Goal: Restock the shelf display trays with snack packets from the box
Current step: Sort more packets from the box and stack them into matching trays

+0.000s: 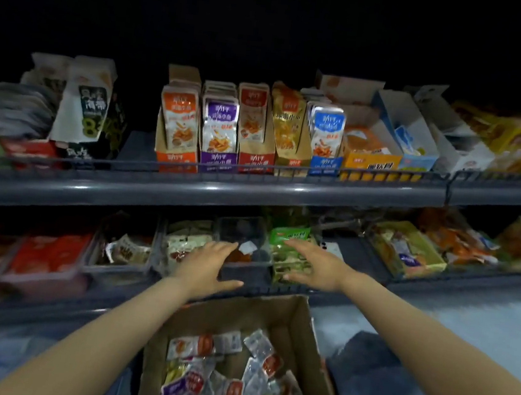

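- Both my hands are out over the middle of the lower shelf [456, 284], fingers straight and spread, gripping nothing. The left hand [210, 266] hovers at the left edge of the near-empty clear tray [239, 229]; the right hand [313, 264] is over the green packets [289, 251] just right of it.
- I judge the step to be readying that tray for refilling. I would square it with flat palms on both sides, then drop back to the box for stock.
- Packets should go in upright and facing front, a small stack at a time. The film is slippery and a loose handful would fan out.
- I must not nudge the green packets sideways with my right hand.
- Upper shelf [221, 190], across the middle of the frame: a row of cardboard display cartons standing side by side. The orange carton [173, 156], purple carton [218, 160] and blue carton [325, 165] look well filled.
- Cardboard box [291, 322], bottom centre: open, with a jumble of snack packets [233, 384] in red, white and purple, lying every way.
- Clear tray: only a white packet [249, 247] and something reddish I cannot make out, near its front.
- The tray left of it [158, 251] holds pale packets with red patches.
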Action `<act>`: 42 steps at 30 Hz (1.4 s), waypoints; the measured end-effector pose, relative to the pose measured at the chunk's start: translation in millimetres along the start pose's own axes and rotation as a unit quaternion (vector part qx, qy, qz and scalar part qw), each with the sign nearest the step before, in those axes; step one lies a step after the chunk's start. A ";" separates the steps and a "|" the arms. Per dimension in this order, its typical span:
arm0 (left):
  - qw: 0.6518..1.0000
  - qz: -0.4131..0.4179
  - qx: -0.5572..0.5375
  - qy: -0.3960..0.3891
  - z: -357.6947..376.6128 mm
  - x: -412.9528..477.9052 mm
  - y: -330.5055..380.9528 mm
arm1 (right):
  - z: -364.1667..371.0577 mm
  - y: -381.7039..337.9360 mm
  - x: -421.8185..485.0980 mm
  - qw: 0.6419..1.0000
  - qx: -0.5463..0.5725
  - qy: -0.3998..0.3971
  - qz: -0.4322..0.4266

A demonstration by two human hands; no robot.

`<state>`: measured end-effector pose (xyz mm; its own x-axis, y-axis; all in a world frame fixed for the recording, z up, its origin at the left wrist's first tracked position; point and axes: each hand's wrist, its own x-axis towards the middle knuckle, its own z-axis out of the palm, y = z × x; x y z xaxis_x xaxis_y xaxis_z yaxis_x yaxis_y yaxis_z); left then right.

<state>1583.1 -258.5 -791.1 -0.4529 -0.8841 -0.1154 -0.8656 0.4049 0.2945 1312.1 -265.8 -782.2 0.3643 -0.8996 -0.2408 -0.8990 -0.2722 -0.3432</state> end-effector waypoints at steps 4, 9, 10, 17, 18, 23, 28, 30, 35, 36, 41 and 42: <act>0.998 -0.046 -0.001 -0.050 51.0 -12.4 -25.8 | 55.3 13.9 3.4 0.998 0.028 -0.050 0.030; 0.988 -0.079 0.003 -0.132 108.3 -19.4 -48.7 | 118.5 32.7 8.0 0.990 0.078 -0.097 0.064; 0.986 -0.083 0.008 -0.148 118.6 -21.1 -52.4 | 131.8 37.3 8.7 0.988 0.089 -0.103 0.070; 0.964 -0.145 -0.015 -0.224 189.8 -33.9 -82.1 | 206.7 50.5 15.2 0.960 0.155 -0.182 0.146; 0.963 -0.145 -0.018 -0.226 198.0 -35.2 -84.1 | 216.7 51.7 16.3 0.952 0.171 -0.196 0.161; 0.945 -0.161 -0.054 -0.278 230.2 -37.1 -89.9 | 261.8 53.7 19.3 0.919 0.230 -0.238 0.213; 0.931 -0.177 -0.101 -0.302 255.0 -36.5 -90.9 | 294.1 53.4 25.9 0.870 0.333 -0.246 0.269; 0.930 -0.179 -0.104 -0.304 264.4 -34.2 -92.5 | 310.5 62.1 31.3 0.867 0.349 -0.214 0.284; 0.920 -0.181 -0.121 -0.326 291.6 -20.6 -94.1 | 329.5 77.5 47.0 0.813 0.450 -0.102 0.355; 0.921 -0.175 -0.129 -0.324 297.1 -15.6 -92.5 | 327.4 76.4 50.2 0.796 0.470 -0.089 0.370; 0.915 -0.132 -0.148 -0.352 320.6 8.7 -83.8 | 339.3 87.7 58.6 0.769 0.501 -0.087 0.387; 0.912 -0.131 -0.147 -0.359 325.7 11.1 -83.6 | 342.2 90.2 60.0 0.760 0.509 -0.089 0.394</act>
<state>1580.8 -226.2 -1126.0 -0.3529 -0.5174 -0.7796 -0.9175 0.0280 0.3968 1336.1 -227.5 -1138.3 -0.0815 -0.5616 -0.8234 -0.2343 0.8138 -0.5319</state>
